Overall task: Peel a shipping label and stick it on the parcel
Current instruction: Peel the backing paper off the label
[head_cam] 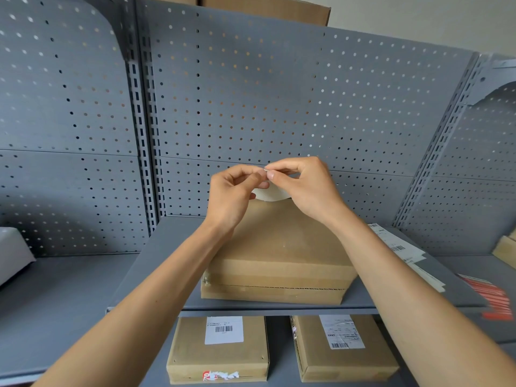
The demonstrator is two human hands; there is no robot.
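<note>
While the grey pegboard (251, 93) fills the back of the view, the shelf (167, 247) below it carries the action; on it sits the parcel (279, 261), a plain brown box with no label on the faces we can see, square to the person and right under the hands, presumably so the label has a short trip down; spare label sheets (396, 244) lie on the shelf just to the right, close enough to reach; two boxes (217, 350) on the lower shelf already wear labels, so they look finished; now to the hands, raised together above the parcel's far edge; the left hand (231, 194) pinches the label (272, 194) at its top corner, fingers curled, while the right hand (304, 182) pinches that same corner from the other side, fingertips of the two hands touching; that looks like picking at the corner to split sticker from backing, though the split itself is too small to see; the label hangs pale and curved between the palms, held clear of the cardboard, likely so it cannot stick early.
</note>
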